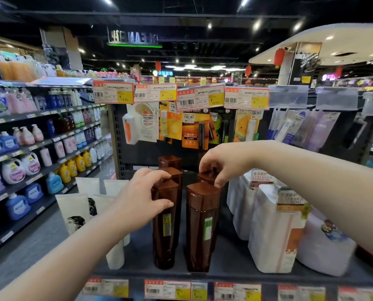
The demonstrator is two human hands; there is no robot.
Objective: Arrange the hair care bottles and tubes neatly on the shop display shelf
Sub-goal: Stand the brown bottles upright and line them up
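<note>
Left hand [142, 192] grips the front-left brown bottle [165, 231] near its cap; right hand [222, 164] pinches the cap of a rear bottle [206, 177]. The bottles appear rigid, glossy and tall, so probably tippy: grasp the body.

The brown bottles [200, 235] are glossy, half-clear plastic with smooth caps, and each carries a small shiny sticker. The white tubes [72, 213] look like soft matt plastic, smooth, with a dark print. The white bottles [270, 231] are smooth plastic with a light sheen. The shelf [224, 263] is dark and matt, it seems painted metal. The post [117, 135] is grey metal with punched holes. The price tags [113, 92] are paper; the holders [288, 96] are clear plastic. The hanging packs [195, 129] are printed card.
</note>
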